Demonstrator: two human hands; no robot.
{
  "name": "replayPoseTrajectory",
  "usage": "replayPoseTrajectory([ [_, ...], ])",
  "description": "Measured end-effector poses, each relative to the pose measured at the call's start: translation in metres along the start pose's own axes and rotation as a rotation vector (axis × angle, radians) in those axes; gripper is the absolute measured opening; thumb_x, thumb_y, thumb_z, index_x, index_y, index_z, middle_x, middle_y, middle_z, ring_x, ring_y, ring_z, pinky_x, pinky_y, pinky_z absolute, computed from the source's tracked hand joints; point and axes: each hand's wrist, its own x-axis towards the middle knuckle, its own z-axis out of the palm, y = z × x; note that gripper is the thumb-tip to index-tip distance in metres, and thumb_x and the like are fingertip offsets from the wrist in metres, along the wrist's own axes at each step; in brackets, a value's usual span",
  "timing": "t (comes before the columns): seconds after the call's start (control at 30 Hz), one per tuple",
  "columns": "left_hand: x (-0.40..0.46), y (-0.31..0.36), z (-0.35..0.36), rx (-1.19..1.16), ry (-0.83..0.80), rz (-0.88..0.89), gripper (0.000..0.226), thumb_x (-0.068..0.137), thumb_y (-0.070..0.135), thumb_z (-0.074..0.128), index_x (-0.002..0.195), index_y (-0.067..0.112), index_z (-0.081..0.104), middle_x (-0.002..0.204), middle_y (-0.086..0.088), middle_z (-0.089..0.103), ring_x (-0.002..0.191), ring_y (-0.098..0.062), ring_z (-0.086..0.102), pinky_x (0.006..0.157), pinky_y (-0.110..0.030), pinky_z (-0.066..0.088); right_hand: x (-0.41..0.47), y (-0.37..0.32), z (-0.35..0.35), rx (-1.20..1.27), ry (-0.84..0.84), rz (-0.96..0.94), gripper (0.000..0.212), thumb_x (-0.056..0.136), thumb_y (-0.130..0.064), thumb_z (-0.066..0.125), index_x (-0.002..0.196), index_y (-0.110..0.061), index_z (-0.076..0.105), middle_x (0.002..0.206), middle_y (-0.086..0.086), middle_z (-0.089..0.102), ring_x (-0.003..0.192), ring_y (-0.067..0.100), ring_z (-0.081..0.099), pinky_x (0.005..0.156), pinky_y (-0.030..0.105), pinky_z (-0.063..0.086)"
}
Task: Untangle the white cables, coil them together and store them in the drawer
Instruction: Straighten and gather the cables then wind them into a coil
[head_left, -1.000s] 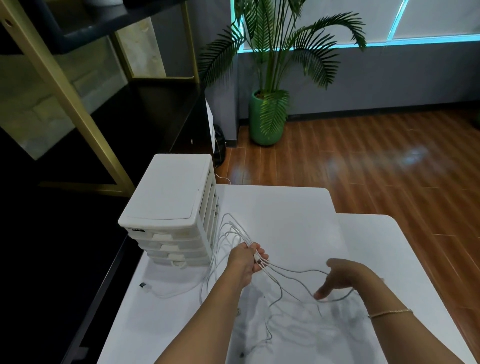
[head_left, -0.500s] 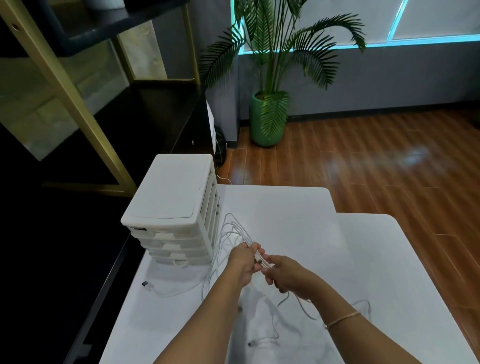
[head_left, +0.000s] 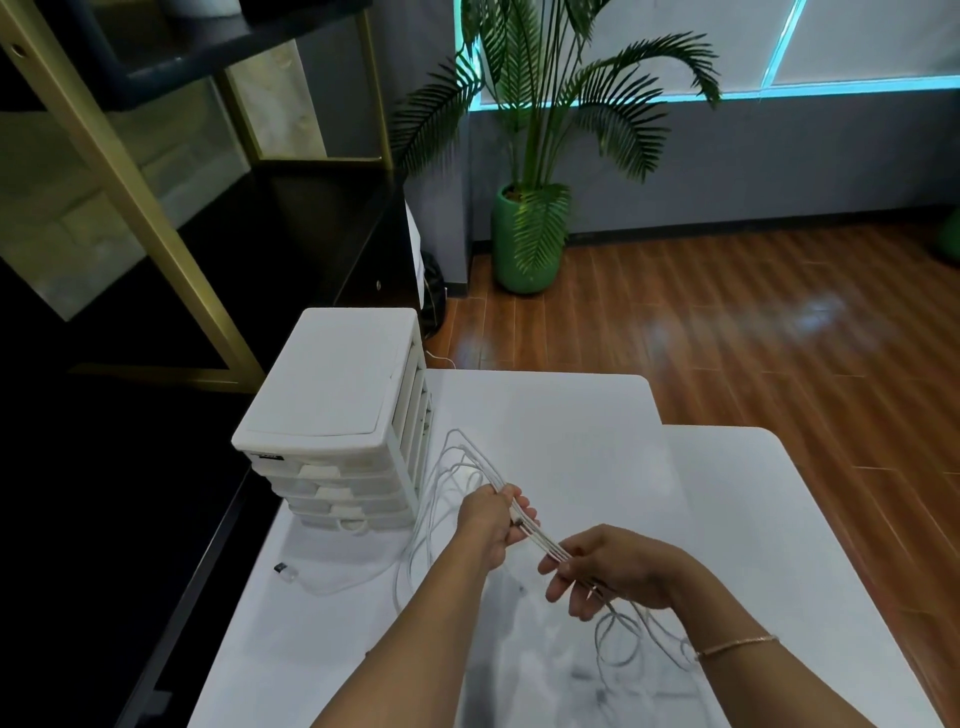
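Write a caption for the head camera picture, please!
Two hands, left hand and right hand, pull white cables straight beside a drawer box.

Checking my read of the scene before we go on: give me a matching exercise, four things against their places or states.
Things:
1. left hand
2. right hand
3. drawer unit
4. loose plug

States:
A. drawers shut, at table's left edge
B. grips cable bundle nearest the unit
C. lies on table in front of the unit
D. fingers hold the strands, bracelet on wrist

Pairs: 1-B, 2-D, 3-A, 4-C

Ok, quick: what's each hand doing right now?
Left hand: grips the white cables.
Right hand: fingers curled round the same cables.
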Motion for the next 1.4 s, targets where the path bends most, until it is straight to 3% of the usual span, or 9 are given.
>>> replayPoseTrajectory([
  [0.2, 0.005, -0.002, -0.002, -0.033, 0.024, -0.021, 0.026, 0.100, 0.006, 0.039, 0.076, 0.007, 0.048, 0.067, -0.006, 0.049, 0.053, -0.016, 0.049, 0.052, -0.026, 0.052, -0.007, 0.023, -0.017, -0.050, 0.056, 0.081, 0.023, 0.098, -0.019, 0.048, 0.100, -0.010, 0.070, 0.061, -0.001, 0.045, 0.048, 0.009, 0.036, 0.049, 0.020, 0.031],
  [0.43, 0.010, 0.007, -0.010, -0.021, 0.046, 0.017, 0.028, 0.101, 0.007, 0.036, 0.075, 0.008, 0.046, 0.068, -0.006, 0.047, 0.054, -0.015, 0.046, 0.041, -0.020, 0.049, -0.019, 0.046, -0.049, 0.021, 0.110, 0.176, 0.023, 0.095, -0.005, 0.047, 0.097, -0.003, 0.069, 0.054, -0.002, 0.042, 0.049, 0.013, 0.038, 0.049, 0.024, 0.036],
  [0.77, 0.009, 0.009, -0.012, -0.035, 0.062, 0.016, 0.029, 0.101, 0.006, 0.035, 0.074, 0.007, 0.045, 0.068, -0.006, 0.046, 0.055, -0.015, 0.045, 0.038, -0.019, 0.050, -0.020, 0.053, -0.059, 0.126, 0.283, 0.087, 0.028, 0.095, -0.023, 0.053, 0.098, 0.000, 0.068, 0.063, 0.001, 0.037, 0.052, 0.010, 0.028, 0.050, 0.022, 0.024],
  [1.0, 0.006, 0.011, -0.007, -0.109, 0.079, -0.010, 0.025, 0.100, 0.006, 0.038, 0.077, 0.006, 0.047, 0.074, -0.008, 0.050, 0.059, -0.018, 0.054, 0.046, -0.025, 0.053, -0.016, 0.057, -0.056, -0.236, 0.356, 0.171, 0.018, 0.090, -0.026, 0.060, 0.087, -0.017, 0.076, 0.076, -0.002, 0.056, 0.059, 0.013, 0.034, 0.051, 0.018, 0.028],
  [1.1, 0.002, 0.009, -0.004, -0.122, 0.092, -0.006, 0.020, 0.100, 0.006, 0.039, 0.083, 0.005, 0.049, 0.076, -0.007, 0.052, 0.061, -0.017, 0.057, 0.044, -0.023, 0.052, -0.013, 0.060, -0.053, -0.392, 0.408, 0.167, 0.013, 0.084, -0.027, 0.068, 0.074, -0.019, 0.071, 0.059, -0.007, 0.056, 0.053, 0.007, 0.043, 0.046, 0.012, 0.032],
  [1.2, -0.002, 0.006, 0.002, -0.106, 0.077, 0.003, 0.021, 0.100, 0.008, 0.040, 0.082, 0.007, 0.050, 0.076, -0.007, 0.054, 0.062, -0.017, 0.059, 0.048, -0.024, 0.051, -0.007, 0.068, -0.047, -0.562, 0.473, 0.150, 0.033, 0.084, -0.025, 0.067, 0.053, -0.020, 0.056, 0.042, -0.014, 0.047, 0.051, 0.004, 0.047, 0.043, 0.007, 0.030],
  [1.23, -0.004, 0.005, 0.004, -0.105, 0.070, 0.004, 0.023, 0.100, 0.009, 0.040, 0.081, 0.008, 0.050, 0.077, -0.007, 0.055, 0.063, -0.017, 0.059, 0.052, -0.025, 0.051, -0.003, 0.071, -0.045, -0.591, 0.466, 0.156, 0.033, 0.084, -0.023, 0.067, 0.053, -0.020, 0.056, 0.046, -0.013, 0.053, 0.057, 0.007, 0.053, 0.045, 0.008, 0.030],
  [1.33, -0.005, 0.003, 0.004, -0.114, 0.062, 0.001, 0.023, 0.100, 0.008, 0.040, 0.079, 0.008, 0.049, 0.077, -0.007, 0.055, 0.064, -0.017, 0.059, 0.058, -0.027, 0.051, 0.002, 0.064, -0.034, -0.652, 0.417, 0.141, 0.005, 0.080, -0.023, 0.069, 0.077, -0.021, 0.065, 0.091, -0.009, 0.069, 0.098, 0.014, 0.063, 0.059, 0.009, 0.035],
  [1.4, -0.005, 0.002, 0.003, -0.125, 0.060, 0.004, 0.023, 0.100, 0.007, 0.040, 0.079, 0.008, 0.049, 0.077, -0.008, 0.054, 0.064, -0.018, 0.058, 0.058, -0.028, 0.051, 0.006, 0.051, -0.028, -0.645, 0.402, 0.077, 0.035, 0.077, -0.026, 0.073, 0.111, -0.024, 0.063, 0.111, -0.011, 0.064, 0.111, 0.010, 0.057, 0.076, 0.011, 0.040],
])
